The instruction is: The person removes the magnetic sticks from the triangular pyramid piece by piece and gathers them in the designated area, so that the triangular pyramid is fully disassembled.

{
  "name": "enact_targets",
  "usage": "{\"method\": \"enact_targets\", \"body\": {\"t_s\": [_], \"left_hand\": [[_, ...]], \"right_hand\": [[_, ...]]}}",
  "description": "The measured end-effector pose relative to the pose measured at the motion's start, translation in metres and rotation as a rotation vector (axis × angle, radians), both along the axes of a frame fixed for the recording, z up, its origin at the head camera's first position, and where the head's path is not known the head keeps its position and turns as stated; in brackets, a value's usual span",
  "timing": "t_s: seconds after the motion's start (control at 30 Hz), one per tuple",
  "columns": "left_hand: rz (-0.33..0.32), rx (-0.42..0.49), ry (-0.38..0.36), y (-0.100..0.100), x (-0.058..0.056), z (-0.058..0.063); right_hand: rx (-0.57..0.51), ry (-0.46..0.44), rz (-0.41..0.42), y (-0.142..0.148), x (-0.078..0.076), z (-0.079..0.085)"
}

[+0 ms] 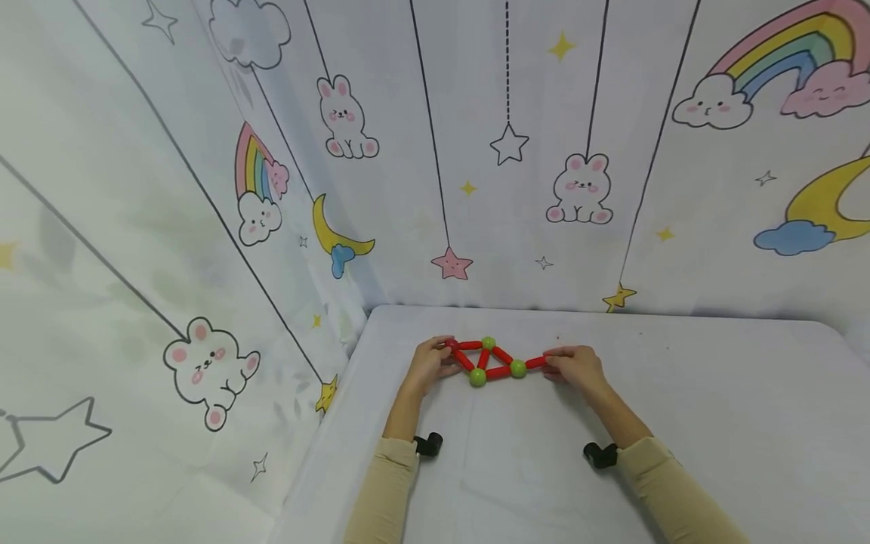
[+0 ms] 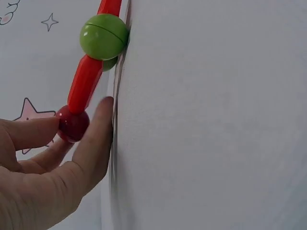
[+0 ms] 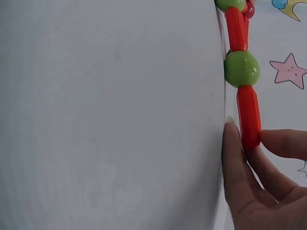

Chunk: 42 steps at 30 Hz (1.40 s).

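Observation:
A flat frame of red rods [image 1: 499,372] and green balls [image 1: 478,377] lies between the two hands at the far part of the table. Its rods form two joined triangles, and one more rod [image 3: 248,112] sticks out to the right from the rightmost green ball [image 3: 242,69]. My left hand [image 1: 427,366] pinches the dark red ball [image 2: 73,125] at the frame's left corner between thumb and fingers. At the other end, my right hand [image 1: 578,368] pinches the free tip of the outer rod. The little-finger side of each hand is close to the tabletop.
A white-covered table [image 1: 516,468] spreads under both arms, its back edge near a curtain [image 1: 401,189] printed with rabbits, stars and rainbows. Each wrist carries a small black camera, the left one [image 1: 430,444] and the right one [image 1: 601,455] just above the cloth.

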<state>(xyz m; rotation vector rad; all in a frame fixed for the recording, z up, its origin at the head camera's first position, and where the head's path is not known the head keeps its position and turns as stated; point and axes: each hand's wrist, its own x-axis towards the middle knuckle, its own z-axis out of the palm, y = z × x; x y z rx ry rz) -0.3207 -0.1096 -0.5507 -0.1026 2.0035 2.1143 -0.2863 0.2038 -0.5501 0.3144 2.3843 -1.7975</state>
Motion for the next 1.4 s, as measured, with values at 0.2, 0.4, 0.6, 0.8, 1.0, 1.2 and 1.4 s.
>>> {"method": "enact_targets", "body": {"t_s": [0.2,0.4,0.6,0.8,1.0,1.2,1.4], "left_hand": [[0.014,-0.224,0.019,-0.001,0.0,0.001],[0.016,-0.481,0.078,-0.002,0.0,0.001],[0.02,-0.477,0.081,-0.004,0.001,0.002],[0.099,-0.411,0.117,-0.006,0.0,0.006],[0.091,-0.293,0.109,-0.007,-0.002,0.009],[0.067,-0.266,0.176,-0.009,-0.006,0.009],[0.11,-0.25,0.233,-0.013,-0.008,0.006]], "right_hand": [[0.203,0.012,0.003,0.005,0.003,0.003],[0.28,0.025,0.031,0.008,0.005,0.006],[0.303,0.034,0.05,0.005,0.004,0.009],[0.36,0.087,0.057,-0.001,0.003,0.018],[0.407,0.181,0.066,-0.012,0.003,0.03],[0.386,0.262,0.104,-0.035,-0.002,0.035],[0.337,0.308,0.146,-0.056,-0.005,0.033]]}}
